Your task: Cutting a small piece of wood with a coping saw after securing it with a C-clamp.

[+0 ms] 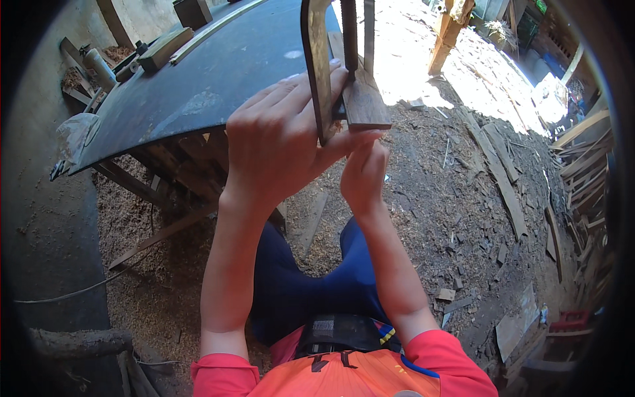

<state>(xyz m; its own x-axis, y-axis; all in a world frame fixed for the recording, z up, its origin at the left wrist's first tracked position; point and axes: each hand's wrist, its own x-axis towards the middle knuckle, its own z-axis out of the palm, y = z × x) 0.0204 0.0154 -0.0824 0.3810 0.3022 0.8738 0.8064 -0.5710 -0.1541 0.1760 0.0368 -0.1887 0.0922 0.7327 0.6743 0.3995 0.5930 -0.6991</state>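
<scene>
A metal clamp [320, 73] with a long threaded screw [350, 40] stands upright at the right end of the dark tabletop. Beneath the screw, a flat wooden piece [368, 106] juts out past the edge. My left hand [281, 126] lies around the clamp's frame, its fingers stretched over the table edge to the wood and its thumb along the wood's front end. Just below that end, my right hand [364, 173] is closed and touches the left thumb. Whatever its curled fingers grip is hidden from view.
The dark tabletop [192, 99] carries a wooden block [165, 49] and a long strip [215, 32] at its far left. Shavings and offcuts cover the ground [423, 218]. Boards [493, 175] lie to the right, near a pile of wood strips [592, 172]. A post [450, 40] stands beyond.
</scene>
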